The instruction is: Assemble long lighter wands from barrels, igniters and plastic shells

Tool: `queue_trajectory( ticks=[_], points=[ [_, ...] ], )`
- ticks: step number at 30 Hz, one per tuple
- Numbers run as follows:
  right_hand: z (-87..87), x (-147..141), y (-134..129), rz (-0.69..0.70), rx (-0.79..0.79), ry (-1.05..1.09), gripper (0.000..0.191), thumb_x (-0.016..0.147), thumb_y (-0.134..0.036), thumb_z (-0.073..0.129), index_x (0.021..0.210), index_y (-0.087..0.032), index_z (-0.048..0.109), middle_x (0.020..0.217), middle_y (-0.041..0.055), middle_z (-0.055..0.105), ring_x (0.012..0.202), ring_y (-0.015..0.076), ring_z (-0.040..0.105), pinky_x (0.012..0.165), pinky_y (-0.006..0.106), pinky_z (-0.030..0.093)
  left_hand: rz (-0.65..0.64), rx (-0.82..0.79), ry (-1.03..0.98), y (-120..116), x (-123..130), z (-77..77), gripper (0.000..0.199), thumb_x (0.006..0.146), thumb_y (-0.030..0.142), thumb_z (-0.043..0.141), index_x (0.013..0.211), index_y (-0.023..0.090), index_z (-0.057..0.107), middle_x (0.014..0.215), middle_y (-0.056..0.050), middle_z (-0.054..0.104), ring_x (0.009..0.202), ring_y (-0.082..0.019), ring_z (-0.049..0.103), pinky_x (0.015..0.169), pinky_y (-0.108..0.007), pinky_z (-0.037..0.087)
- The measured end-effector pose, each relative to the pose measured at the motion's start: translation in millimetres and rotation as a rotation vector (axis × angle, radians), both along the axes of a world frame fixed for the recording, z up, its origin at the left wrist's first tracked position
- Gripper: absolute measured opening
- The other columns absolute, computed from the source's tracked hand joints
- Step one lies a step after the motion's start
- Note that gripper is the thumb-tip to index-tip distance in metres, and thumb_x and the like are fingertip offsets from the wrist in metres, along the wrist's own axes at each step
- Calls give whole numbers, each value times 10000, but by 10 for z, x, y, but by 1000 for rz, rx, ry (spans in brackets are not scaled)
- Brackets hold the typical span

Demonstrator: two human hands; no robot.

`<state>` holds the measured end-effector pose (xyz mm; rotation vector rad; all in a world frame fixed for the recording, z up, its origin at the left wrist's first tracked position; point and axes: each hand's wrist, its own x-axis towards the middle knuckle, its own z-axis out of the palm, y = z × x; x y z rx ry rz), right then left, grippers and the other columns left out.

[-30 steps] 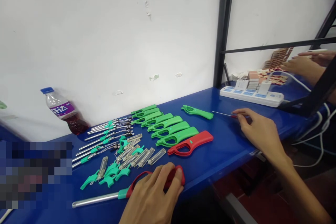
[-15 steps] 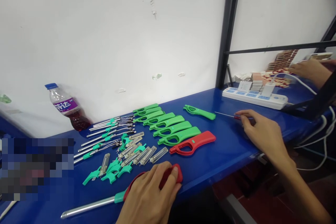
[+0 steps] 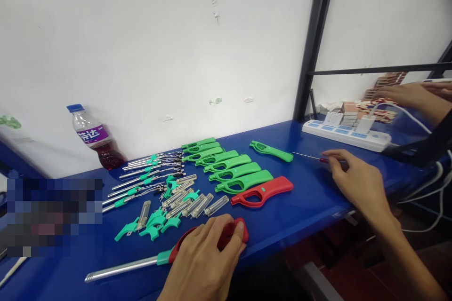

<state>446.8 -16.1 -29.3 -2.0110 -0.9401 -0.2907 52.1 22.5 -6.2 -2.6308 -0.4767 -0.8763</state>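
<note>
Fingers (image 3: 226, 230) of the left hand (image 3: 203, 263) curl over the red handle of a lighter (image 3: 197, 244) lying flat at the near edge of the blue bench (image 3: 303, 202), pressing it down; its metal tube sticks out leftward from under the hand, a teal collar between tube and handle. Fingers of the right hand (image 3: 356, 183) pinch the red grip of a thin screwdriver (image 3: 310, 156), whose shaft lies on the bench pointing left toward a lone green shell (image 3: 271, 150). Between the two hands lie a red shell (image 3: 263, 191) and, just behind it, a row of green shells (image 3: 226, 167) side by side. Left of those sit clear tubes (image 3: 197, 204), small teal parts (image 3: 151, 228) and metal rods with wires (image 3: 148, 174), close to the lighter but not touching it. A bottle (image 3: 93, 138) with a blue cap leans against the white wall at the back left. A white power strip (image 3: 348, 131) sits behind the right hand, beside a black post (image 3: 314, 42). Another person's hand (image 3: 406, 94) shows at far right, beyond the frame.
</note>
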Motion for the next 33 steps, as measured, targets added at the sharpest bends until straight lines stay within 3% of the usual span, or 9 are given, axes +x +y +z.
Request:
queue_trajectory(
  ticks=[4, 8, 12, 15, 19, 21, 24, 27, 33],
  points=[
    [36, -19, 5, 32, 177, 62, 274, 843, -439, 606, 1006, -292, 769, 889, 51, 798, 755, 298, 711, 835, 482, 500, 15, -21, 10, 0, -7, -15, 281, 1078, 195, 469, 1251, 184, 690, 1118, -111, 761, 878, -225, 778, 670, -338, 664],
    [230, -155, -84, 163, 453, 178, 406, 789, -554, 738, 1074, -265, 745, 999, 63, 797, 837, 280, 759, 845, 458, 591, 25, -73, 11, -20, -5, -10, 275, 1086, 209, 459, 1258, 195, 674, 1131, -101, 746, 886, -214, 768, 696, -332, 659],
    [649, -442, -231, 377, 751, 277, 492, 723, -402, 902, 1186, -318, 760, 1015, 40, 782, 983, 269, 774, 907, 435, 605, 27, -128, -8, -35, -10, 21, 260, 1089, 222, 454, 1241, 214, 666, 1139, -89, 737, 888, -210, 760, 712, -331, 654],
    [1043, -763, -297, 561, 938, 234, 323, 674, -248, 947, 975, -270, 833, 938, 56, 763, 829, 231, 773, 735, 373, 605, 35, -176, -18, -27, -22, 25, 238, 1079, 231, 475, 1225, 236, 662, 1147, -81, 732, 888, -222, 758, 722, -361, 662],
    [1444, -1263, -295, 768, 863, 141, 223, 826, -289, 873, 1043, -272, 824, 854, 15, 774, 789, 187, 761, 669, 299, 602, 55, -246, -55, 6, -43, -1, 210, 1049, 215, 543, 1225, 254, 650, 1146, -70, 733, 944, -249, 756, 787, -424, 673],
    [1524, -1475, -257, 887, 668, 147, 193, 889, -298, 843, 1076, -302, 794, 891, -16, 792, 772, 161, 756, 673, 263, 614, 56, -289, -75, 21, -49, -10, 221, 1024, 203, 594, 1234, 257, 638, 1148, -69, 733, 983, -263, 752, 832, -465, 668],
    [1498, -1677, -141, 1094, 343, 168, 259, 943, -330, 810, 1189, -355, 732, 951, -49, 808, 856, 162, 786, 746, 247, 636, 64, -331, -96, 43, -54, -17, 280, 986, 178, 652, 1254, 255, 623, 1153, -72, 732, 992, -281, 748, 876, -540, 648],
    [1401, -1761, 26, 1189, 96, 75, 201, 993, -366, 750, 1194, -369, 741, 1057, -57, 806, 948, 162, 783, 813, 255, 620, 77, -351, -100, 79, -72, -25, 313, 968, 162, 674, 1264, 256, 629, 1152, -68, 726, 985, -286, 743, 900, -585, 627],
    [1304, -1778, 272, 1293, -44, 82, 87, 1019, -355, 696, 1066, -309, 753, 1052, -48, 803, 960, 166, 769, 840, 271, 600, 90, -372, -113, 155, -122, -51, 257, 981, 166, 669, 1226, 243, 665, 1157, -77, 705, 1002, -279, 712, 882, -544, 622]
  ],
)
